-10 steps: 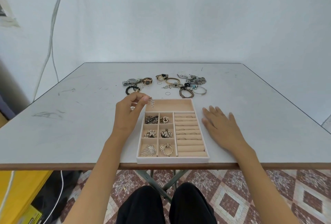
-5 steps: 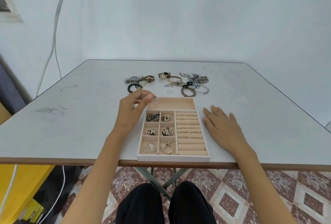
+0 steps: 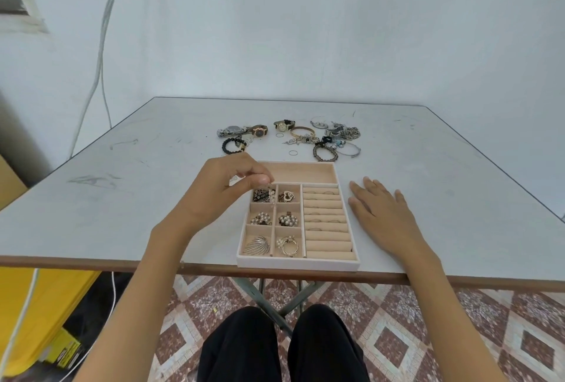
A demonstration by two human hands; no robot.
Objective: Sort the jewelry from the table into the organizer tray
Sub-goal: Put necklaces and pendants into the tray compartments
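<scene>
A beige organizer tray [image 3: 298,263] sits at the table's near edge, with small square compartments on its left, ring rolls on its right and a long bare compartment at the back. My left hand [image 3: 220,189] pinches a small dangling silver earring [image 3: 271,195] over the top-left small compartments. Earrings and brooches lie in the small compartments. My right hand [image 3: 379,210] rests flat on the table beside the tray's right wall. Loose jewelry [image 3: 324,138] lies on the table behind the tray: watches, bangles, bead bracelets, chains and thin rings.
The grey table [image 3: 122,198] has its front edge just under the tray. A black bead bracelet [image 3: 233,145] and two watches [image 3: 244,131] lie back left. White cables hang along the left wall. A yellow box stands on the floor at left.
My left hand has carried the earring toward me, from beside the tray's back left corner to above the small compartments. My right hand has stayed flat.
</scene>
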